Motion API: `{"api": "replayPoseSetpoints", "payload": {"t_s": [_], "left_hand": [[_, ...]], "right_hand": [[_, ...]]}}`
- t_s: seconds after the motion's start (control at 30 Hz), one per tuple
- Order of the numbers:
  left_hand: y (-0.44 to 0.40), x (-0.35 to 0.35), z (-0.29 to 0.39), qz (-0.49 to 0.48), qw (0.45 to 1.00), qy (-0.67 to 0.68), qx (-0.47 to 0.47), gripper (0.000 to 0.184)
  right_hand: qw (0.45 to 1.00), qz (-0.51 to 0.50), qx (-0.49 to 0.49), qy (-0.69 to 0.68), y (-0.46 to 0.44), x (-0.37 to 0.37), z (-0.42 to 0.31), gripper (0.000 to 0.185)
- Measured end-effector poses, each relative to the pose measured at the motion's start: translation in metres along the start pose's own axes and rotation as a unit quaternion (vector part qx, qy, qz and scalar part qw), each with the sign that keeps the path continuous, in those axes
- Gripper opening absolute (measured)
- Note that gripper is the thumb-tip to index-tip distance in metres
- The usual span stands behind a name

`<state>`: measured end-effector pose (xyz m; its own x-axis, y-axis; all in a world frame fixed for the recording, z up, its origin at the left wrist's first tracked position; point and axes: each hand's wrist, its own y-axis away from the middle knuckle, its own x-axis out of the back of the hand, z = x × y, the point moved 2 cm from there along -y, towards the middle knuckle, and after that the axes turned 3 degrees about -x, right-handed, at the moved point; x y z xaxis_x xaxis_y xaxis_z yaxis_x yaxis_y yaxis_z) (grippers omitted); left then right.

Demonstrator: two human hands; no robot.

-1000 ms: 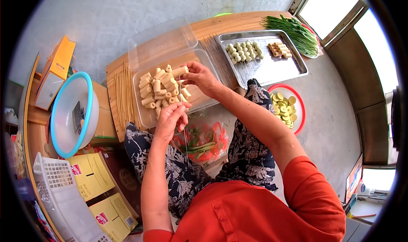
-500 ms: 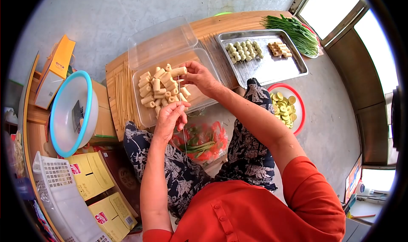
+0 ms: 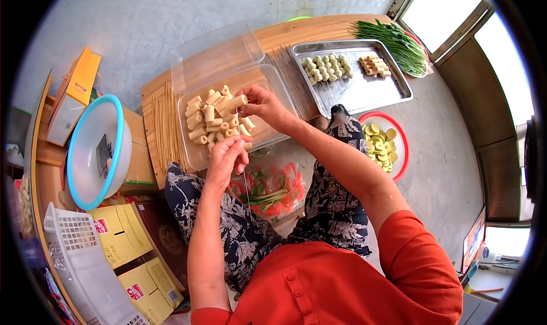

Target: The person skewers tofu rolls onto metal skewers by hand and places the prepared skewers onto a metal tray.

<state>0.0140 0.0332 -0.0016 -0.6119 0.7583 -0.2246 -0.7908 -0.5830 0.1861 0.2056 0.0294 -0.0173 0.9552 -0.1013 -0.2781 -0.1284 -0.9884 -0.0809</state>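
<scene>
My left hand (image 3: 225, 158) is closed on a thin skewer (image 3: 246, 183), whose lower length hangs down between my knees. In my right hand (image 3: 265, 105) a short tan tube-shaped roll (image 3: 235, 102) is pinched between thumb and fingers. The skewer's upper end reaches up to this roll; whether it has gone into it I cannot make out. Under both hands stands a clear plastic box (image 3: 272, 132) with a heap of similar rolls (image 3: 211, 115), its lid (image 3: 219, 54) leaning open at the back.
Bare skewers (image 3: 166, 125) lie left of the box. On the right are a metal tray (image 3: 370, 97) with skewered pieces, green vegetables (image 3: 393, 43) and a red-rimmed bowl (image 3: 406, 154) of slices. A blue-rimmed basin (image 3: 73, 165) and a white basket (image 3: 85, 268) stand at left.
My right hand has lowered the roll slightly towards my left hand, bringing it nearer the skewer. My left hand has shifted only a little.
</scene>
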Motion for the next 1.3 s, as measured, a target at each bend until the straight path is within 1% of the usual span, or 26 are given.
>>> {"api": "replayPoseSetpoints", "payload": {"t_s": [0.2,0.4,0.57,0.73,0.8,0.83,0.87,0.93,1.0,1.03,1.07,1.13,1.17,1.23,1.27,1.3], "left_hand": [[0.0,0.001,0.0,0.001,1.0,0.0,-0.002,0.024],[0.0,0.0,0.001,0.002,1.0,-0.001,-0.007,0.025],[0.001,-0.001,0.001,0.001,1.0,0.0,-0.01,0.025],[0.0,0.002,-0.001,0.028,0.999,0.012,-0.016,0.024],[-0.002,0.005,-0.003,0.042,0.999,0.01,-0.023,0.024],[-0.002,0.006,-0.003,0.056,0.998,0.007,-0.03,0.024],[-0.002,0.008,-0.003,0.057,0.998,0.007,-0.03,0.024],[-0.001,0.012,-0.003,0.086,0.996,-0.001,-0.031,0.023],[0.001,0.016,-0.003,0.089,0.995,-0.004,-0.035,0.023],[0.003,0.016,-0.001,0.093,0.995,-0.007,-0.04,0.022],[0.004,0.017,0.0,0.098,0.994,-0.01,-0.044,0.022],[0.006,0.019,0.0,0.104,0.994,-0.012,-0.043,0.022],[0.007,0.019,-0.001,0.106,0.993,-0.015,-0.041,0.022],[0.008,0.021,-0.001,0.11,0.993,-0.02,-0.039,0.021],[0.009,0.022,-0.001,0.112,0.993,-0.021,-0.039,0.021],[0.009,0.023,-0.002,0.111,0.993,-0.024,-0.041,0.021]], "right_hand": [[0.999,-0.011,0.03,-0.011,0.0,-0.002,-0.001,0.024],[0.999,-0.008,0.043,0.007,0.002,-0.003,-0.003,0.023],[0.999,-0.002,0.052,-0.006,0.002,-0.005,0.0,0.022],[0.997,-0.022,0.069,-0.009,0.004,-0.011,0.013,0.021],[0.995,-0.071,0.062,0.032,0.007,-0.018,0.016,0.021],[0.994,-0.106,0.01,0.03,0.011,-0.019,0.018,0.02],[0.991,-0.126,-0.017,0.046,0.014,-0.021,0.016,0.023],[0.987,-0.142,-0.02,0.072,0.008,-0.012,0.015,0.022],[0.994,-0.067,-0.037,0.08,0.004,-0.001,-0.002,0.021],[0.991,-0.009,-0.042,0.127,-0.008,0.015,0.009,0.02],[0.977,0.07,-0.045,0.195,-0.013,0.025,0.01,0.019],[0.931,0.171,-0.082,0.312,-0.021,0.037,0.018,0.018],[0.932,0.169,-0.082,0.31,-0.025,0.042,0.028,0.018],[0.855,0.172,-0.099,0.478,-0.033,0.049,0.049,0.02],[0.856,0.17,-0.099,0.478,-0.034,0.046,0.052,0.02],[0.834,0.168,-0.086,0.519,-0.034,0.042,0.056,0.023]]}}
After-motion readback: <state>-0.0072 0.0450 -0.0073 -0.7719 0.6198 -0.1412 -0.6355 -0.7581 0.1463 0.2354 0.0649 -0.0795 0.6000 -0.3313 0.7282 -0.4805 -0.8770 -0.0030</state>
